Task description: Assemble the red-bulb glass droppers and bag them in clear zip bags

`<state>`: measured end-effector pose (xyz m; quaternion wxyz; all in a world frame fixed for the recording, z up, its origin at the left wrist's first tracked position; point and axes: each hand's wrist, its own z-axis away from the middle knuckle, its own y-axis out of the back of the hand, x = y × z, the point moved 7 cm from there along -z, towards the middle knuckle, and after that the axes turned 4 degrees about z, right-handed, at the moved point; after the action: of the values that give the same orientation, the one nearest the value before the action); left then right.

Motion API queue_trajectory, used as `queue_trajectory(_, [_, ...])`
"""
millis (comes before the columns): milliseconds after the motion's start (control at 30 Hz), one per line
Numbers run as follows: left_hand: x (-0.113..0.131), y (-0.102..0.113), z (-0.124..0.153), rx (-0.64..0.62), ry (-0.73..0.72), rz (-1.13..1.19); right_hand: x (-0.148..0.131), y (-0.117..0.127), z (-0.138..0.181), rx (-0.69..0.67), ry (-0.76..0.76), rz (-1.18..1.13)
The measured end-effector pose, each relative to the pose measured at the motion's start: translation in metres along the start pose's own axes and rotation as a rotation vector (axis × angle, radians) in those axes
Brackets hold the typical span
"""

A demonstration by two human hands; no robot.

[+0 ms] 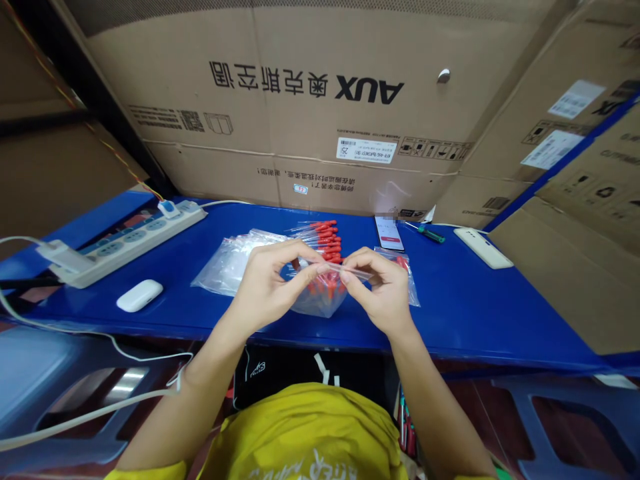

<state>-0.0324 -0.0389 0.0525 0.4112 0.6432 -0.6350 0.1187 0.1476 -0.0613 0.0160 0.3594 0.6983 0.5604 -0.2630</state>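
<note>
One bag (pixel 320 308) | red handles (pixel 330 285) showing through | both hands (pixel 273 283) (pixel 385 288) (pinching rim (pixel 332 267))

Clear plastic bag (pixel 320 307), top edge pinched between my left grip (pixel 270 277) and right grip (pixel 383 287). Edge runs roughly level across the gap, a strip of it poking out past my right thumb. Body sits below the edge, glossy, a bit creased, lower end over the near part of the blue worktop (pixel 465 307). Red pieces (pixel 329 287) show through the film, blurred; can't tell if all are inside.
</note>
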Motion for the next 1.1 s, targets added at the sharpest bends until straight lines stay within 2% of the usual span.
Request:
queue_trajectory(167, [-0.002, -0.006, -0.001, -0.031, 0.035, 0.037, 0.000, -0.005, 0.001, -0.048, -0.028, 0.001])
queue_trajectory(333, [-0.014, -0.009, -0.002, 0.018, 0.110, 0.122, 0.004, 0.000, 0.000, -0.011, -0.034, 0.032])
queue_trajectory(567, [-0.017, -0.008, -0.001, 0.056, 0.110, 0.068, 0.010, -0.004, -0.001, -0.044, -0.098, -0.004])
queue_trajectory(667, [-0.023, -0.012, 0.000, 0.045, 0.153, 0.104, 0.010, 0.003, -0.003, -0.028, -0.114, 0.006])
queue_trajectory(733, [-0.031, -0.012, 0.001, 0.051, 0.205, 0.157, 0.014, 0.018, -0.005, 0.015, -0.145, 0.050])
queue_trajectory(867, [-0.055, -0.005, 0.001, 0.074, 0.328, 0.167, 0.034, 0.072, -0.007, 0.083, -0.320, 0.127])
queue_trajectory(1000, [-0.078, 0.016, -0.002, 0.034, 0.405, -0.069, 0.064, 0.151, 0.007, 0.259, -0.498, 0.198])
queue_trajectory(1100, [-0.099, 0.040, -0.001, 0.053, 0.470, -0.285, 0.087, 0.199, 0.026, 0.277, -0.625, 0.251])
